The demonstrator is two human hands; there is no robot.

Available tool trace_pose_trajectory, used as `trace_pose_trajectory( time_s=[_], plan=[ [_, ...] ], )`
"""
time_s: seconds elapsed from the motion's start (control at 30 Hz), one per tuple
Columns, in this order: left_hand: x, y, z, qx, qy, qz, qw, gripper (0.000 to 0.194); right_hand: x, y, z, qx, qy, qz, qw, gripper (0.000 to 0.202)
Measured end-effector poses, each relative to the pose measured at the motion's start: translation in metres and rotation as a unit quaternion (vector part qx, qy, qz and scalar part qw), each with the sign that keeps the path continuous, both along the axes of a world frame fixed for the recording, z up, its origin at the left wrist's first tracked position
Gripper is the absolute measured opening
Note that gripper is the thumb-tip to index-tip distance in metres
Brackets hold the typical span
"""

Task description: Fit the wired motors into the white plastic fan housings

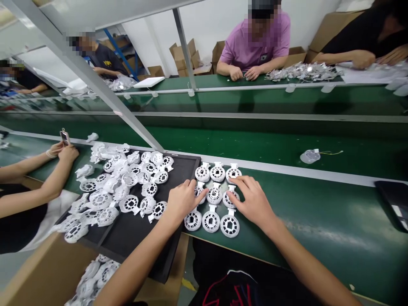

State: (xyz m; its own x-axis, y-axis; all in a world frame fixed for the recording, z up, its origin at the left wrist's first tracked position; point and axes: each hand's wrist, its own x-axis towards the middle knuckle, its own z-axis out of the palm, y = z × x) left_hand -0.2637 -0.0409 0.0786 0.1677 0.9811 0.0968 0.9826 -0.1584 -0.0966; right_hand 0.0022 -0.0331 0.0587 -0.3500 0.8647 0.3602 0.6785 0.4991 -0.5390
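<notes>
Several round white plastic parts (214, 194) lie in a three-by-three block on the green table (306, 208). My left hand (184, 199) is at the block's left side, fingers apart, its thumb over the middle-left part, which it partly hides. On the right side, my right hand (251, 197) has thumb and fingers spread and touches the top-right and middle-right parts at their edges. Neither hand grips anything. To the left, a black tray (127, 238) bears a loose heap of the same white parts (100, 199).
A cardboard box (47, 272) holding more white parts stands below the tray. A slanted metal post (127, 114) rises behind it. At left, a person's hands hold a phone (64, 137). A clear round piece (310, 156) lies beyond the rail; a black case (393, 204) is far right.
</notes>
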Motion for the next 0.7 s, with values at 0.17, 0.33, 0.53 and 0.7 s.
trace_pose_trajectory(
  time_s=[0.17,0.33,0.53,0.7],
  plan=[
    [0.009,-0.002,0.003,-0.021,0.003,0.034,0.999,0.066,0.002,-0.004,-0.006,-0.021,0.0,0.006,1.0,0.035],
    [-0.025,-0.031,0.027,0.033,-0.022,0.091,0.995,0.045,0.016,-0.007,-0.01,-0.007,0.019,-0.02,1.0,0.034],
    [-0.134,-0.075,0.03,-0.02,-0.014,0.125,0.992,0.039,0.034,-0.008,-0.017,-0.011,0.066,-0.059,0.996,0.033],
    [-0.166,-0.08,0.017,-0.103,-0.143,0.096,0.98,0.054,0.018,-0.014,-0.009,-0.005,0.089,-0.014,0.996,0.031]
  ],
)
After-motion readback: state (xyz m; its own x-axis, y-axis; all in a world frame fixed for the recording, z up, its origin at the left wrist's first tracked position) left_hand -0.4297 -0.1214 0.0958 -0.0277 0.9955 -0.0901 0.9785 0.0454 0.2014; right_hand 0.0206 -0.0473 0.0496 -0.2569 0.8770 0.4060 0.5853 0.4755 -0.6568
